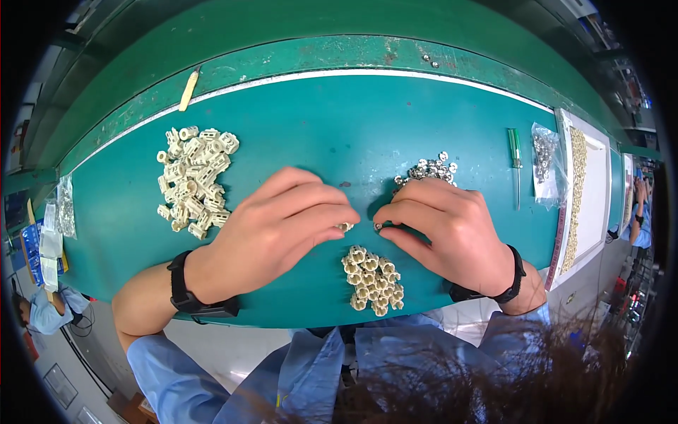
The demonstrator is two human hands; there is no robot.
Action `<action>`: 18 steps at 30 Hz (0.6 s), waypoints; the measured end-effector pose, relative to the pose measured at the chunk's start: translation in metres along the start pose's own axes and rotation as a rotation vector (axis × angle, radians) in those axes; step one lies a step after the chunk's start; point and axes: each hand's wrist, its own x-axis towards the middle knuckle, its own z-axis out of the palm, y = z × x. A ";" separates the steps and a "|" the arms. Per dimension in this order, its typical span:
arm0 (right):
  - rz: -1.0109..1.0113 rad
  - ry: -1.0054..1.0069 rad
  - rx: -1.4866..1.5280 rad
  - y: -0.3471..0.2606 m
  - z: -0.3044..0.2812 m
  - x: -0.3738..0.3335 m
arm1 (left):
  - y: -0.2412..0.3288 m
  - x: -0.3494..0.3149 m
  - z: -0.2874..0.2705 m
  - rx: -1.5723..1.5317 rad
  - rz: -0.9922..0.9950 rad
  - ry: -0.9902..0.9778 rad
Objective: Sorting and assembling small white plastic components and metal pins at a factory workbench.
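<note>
My left hand is closed, with a small cream plastic socket piece pinched at its fingertips. Facing it across a narrow gap, my right hand pinches a small shiny metal piece, mostly covered by the fingers. Just beyond the right hand lies a heap of small metal pieces, partly hidden by its knuckles. Close to me, below the gap between the hands, several cream socket pieces stand packed together with open ends up. To the left lies a loose pile of similar cream pieces.
On the right lie a green-handled screwdriver, a clear bag of metal parts and a white-framed tray. A yellow-handled tool rests at the far left ledge; another clear bag sits at the left edge. Other people work at both sides.
</note>
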 end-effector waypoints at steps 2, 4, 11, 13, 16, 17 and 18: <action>0.007 -0.009 -0.010 0.000 0.002 0.002 | -0.004 0.001 0.001 -0.013 -0.027 0.012; 0.021 -0.020 -0.032 -0.001 0.005 0.004 | -0.010 -0.002 0.001 -0.010 -0.023 -0.003; 0.004 -0.015 -0.014 0.001 0.017 0.003 | -0.012 -0.008 0.004 -0.053 -0.062 0.047; 0.005 -0.023 -0.008 0.001 0.018 0.004 | -0.017 -0.012 0.007 -0.041 -0.048 0.028; 0.037 -0.023 0.083 0.000 0.021 0.006 | -0.018 -0.016 0.013 -0.037 -0.040 0.029; 0.038 -0.028 0.083 -0.001 0.023 0.007 | -0.017 -0.017 0.016 -0.035 -0.038 0.038; 0.012 0.010 0.114 -0.002 0.026 0.008 | -0.016 -0.018 0.019 -0.033 -0.037 0.047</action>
